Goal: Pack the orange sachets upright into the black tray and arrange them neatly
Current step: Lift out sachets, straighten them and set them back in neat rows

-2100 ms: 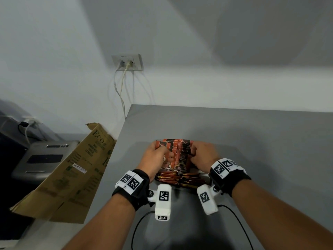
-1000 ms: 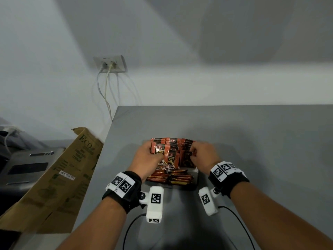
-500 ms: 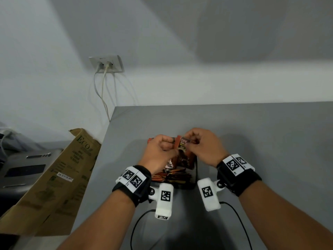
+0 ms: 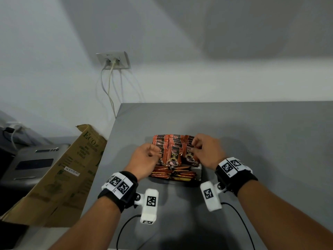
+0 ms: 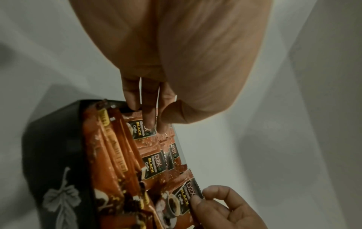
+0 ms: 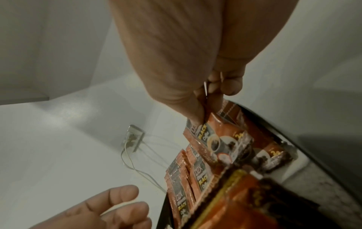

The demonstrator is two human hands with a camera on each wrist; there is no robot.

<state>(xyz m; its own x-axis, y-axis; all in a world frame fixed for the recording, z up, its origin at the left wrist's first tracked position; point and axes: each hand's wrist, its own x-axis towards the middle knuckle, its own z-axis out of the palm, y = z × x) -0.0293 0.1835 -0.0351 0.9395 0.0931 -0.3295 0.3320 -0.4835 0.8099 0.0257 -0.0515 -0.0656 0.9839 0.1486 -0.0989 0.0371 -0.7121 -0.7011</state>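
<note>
Grey tabletop [image 4: 252,141] against a white wall forms the work area. On it, near the front edge, sits the black tray [image 5: 53,147], its outer wall bearing a pale leaf motif. Inside stand the glossy orange foil sachets [image 4: 173,154] in rows, upright, long axis vertical, printed faces toward the person. Legible print reads "D2X", "BLACK" and "Coffee", above a picture of a coffee cup. In the tray's near part lie orange and yellow stick packs [image 4: 173,174], flat and crosswise.

The right hand [image 4: 207,152] pinches the top edge of the front right sachet [image 6: 215,139] between thumb and fingers; that sachet leans slightly out of line with its neighbours. The grip sits at the sachet's top, so the body hangs below it, toward the tray floor. The left hand [image 4: 146,157] hovers at the left column with fingers loosely curled and holds nothing; its fingertips [image 5: 149,119] are at, possibly touching, the sachet tops.

Judgement: packing is nearly complete; straightening is in hand. The right hand is nearer the stray sachet.

Beyond the table's left edge stands a brown cardboard box [image 4: 59,177] marked "ECO". A white wall socket [image 4: 113,60] carries two plugged cables.
</note>
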